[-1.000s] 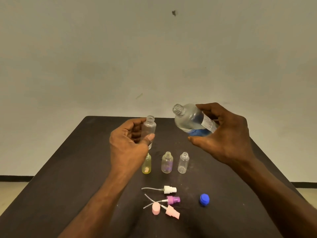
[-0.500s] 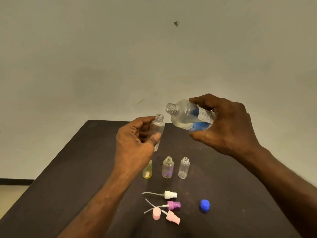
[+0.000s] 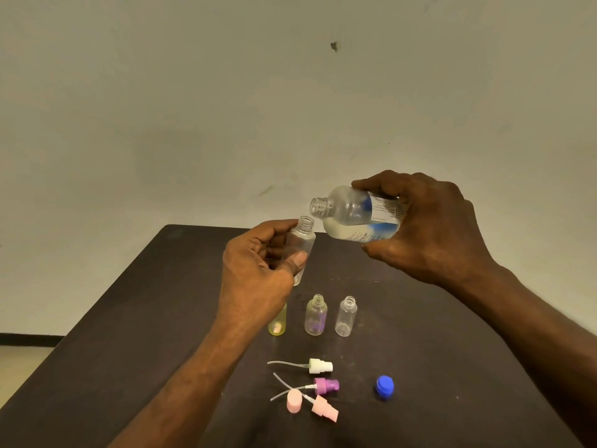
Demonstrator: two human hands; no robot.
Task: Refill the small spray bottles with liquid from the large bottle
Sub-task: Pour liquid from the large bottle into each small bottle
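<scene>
My left hand point(image 3: 258, 276) grips a small clear spray bottle point(image 3: 302, 244) upright above the table, its mouth uncapped. My right hand point(image 3: 426, 224) holds the large clear bottle point(image 3: 352, 216) with a blue-and-white label, tipped almost level, its open neck just above and right of the small bottle's mouth. Liquid lies along the large bottle's lower side. No stream is visible. Three more small bottles stand uncapped on the table: a yellow one point(image 3: 277, 326) partly behind my left wrist, a purple-tinted one point(image 3: 315, 315) and a clear one point(image 3: 346, 316).
On the dark table point(image 3: 145, 318) near me lie a white spray head point(image 3: 318, 366), a purple spray head point(image 3: 326, 386), a pink spray head point(image 3: 324, 412), a pink cap point(image 3: 294, 401) and the blue cap point(image 3: 384, 387). A pale wall rises behind the table.
My right hand has raised and tipped the large bottle further toward level, bringing its neck over the small bottle. My left hand has shifted the small bottle slightly right, toward it.
</scene>
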